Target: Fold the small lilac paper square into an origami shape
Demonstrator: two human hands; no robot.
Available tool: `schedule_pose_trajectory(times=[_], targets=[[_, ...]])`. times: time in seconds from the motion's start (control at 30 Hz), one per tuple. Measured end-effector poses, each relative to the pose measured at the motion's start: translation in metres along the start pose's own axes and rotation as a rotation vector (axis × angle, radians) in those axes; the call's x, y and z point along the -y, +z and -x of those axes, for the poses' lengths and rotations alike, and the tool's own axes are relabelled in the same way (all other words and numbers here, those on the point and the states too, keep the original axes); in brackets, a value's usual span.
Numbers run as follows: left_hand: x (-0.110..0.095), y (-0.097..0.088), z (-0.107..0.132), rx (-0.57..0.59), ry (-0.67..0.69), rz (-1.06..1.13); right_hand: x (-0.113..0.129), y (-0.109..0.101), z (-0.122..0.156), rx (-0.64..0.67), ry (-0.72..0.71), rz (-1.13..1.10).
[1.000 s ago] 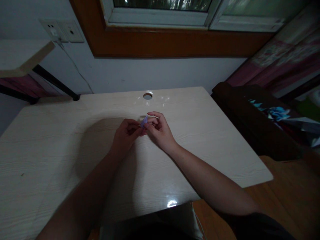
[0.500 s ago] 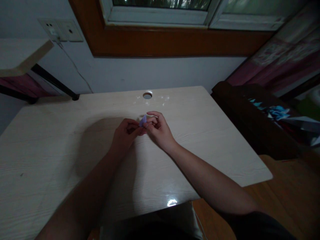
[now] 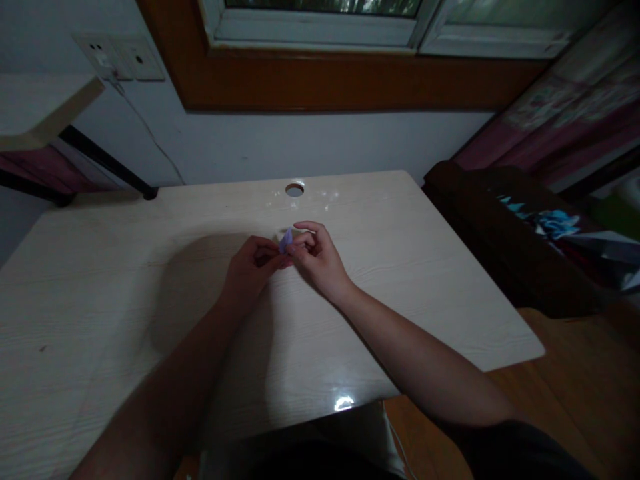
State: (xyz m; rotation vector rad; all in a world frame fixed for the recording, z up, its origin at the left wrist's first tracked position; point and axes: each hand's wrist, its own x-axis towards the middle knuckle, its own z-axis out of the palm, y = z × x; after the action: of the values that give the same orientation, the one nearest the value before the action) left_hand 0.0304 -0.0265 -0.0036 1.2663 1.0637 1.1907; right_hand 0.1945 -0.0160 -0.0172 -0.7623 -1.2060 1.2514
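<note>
Between my fingertips is a small folded purple paper piece (image 3: 286, 241), its pointed tip standing up, with some pink showing at its lower edge. My left hand (image 3: 251, 267) pinches it from the left with thumb and fingers. From the right, my right hand (image 3: 318, 257) pinches it too, with the index finger raised and curved above. The fingers hide most of the paper's lower part. Both hands are just over the middle of the pale wood-grain table (image 3: 390, 267).
A round cable hole (image 3: 295, 191) is near the table's back edge. A raised shelf (image 3: 45, 107) on black legs stands at the left. Wall sockets (image 3: 117, 59) carry a plugged-in white cable. Beyond the right edge is a dark wooden piece of furniture (image 3: 480, 220) with blue items.
Both hands keep their pinch on the paper in nearly the same place. The whole view has shifted very slightly.
</note>
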Motion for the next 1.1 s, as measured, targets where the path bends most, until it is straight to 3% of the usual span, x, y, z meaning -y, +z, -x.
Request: schedule_pose_trajectory(times=[0.3,0.57,1.1], targets=[[0.011,-0.004,-0.004,-0.024,0.040,-0.055,0.000,0.002,0.000,-0.008,0.034,-0.045],[0.001,-0.002,-0.003,0.013,0.004,0.070,-0.001,-0.001,-0.002,0.006,0.044,-0.039],[-0.005,-0.003,-0.003,0.076,-0.009,0.059,0.004,-0.005,-0.003,0.038,0.045,0.016]])
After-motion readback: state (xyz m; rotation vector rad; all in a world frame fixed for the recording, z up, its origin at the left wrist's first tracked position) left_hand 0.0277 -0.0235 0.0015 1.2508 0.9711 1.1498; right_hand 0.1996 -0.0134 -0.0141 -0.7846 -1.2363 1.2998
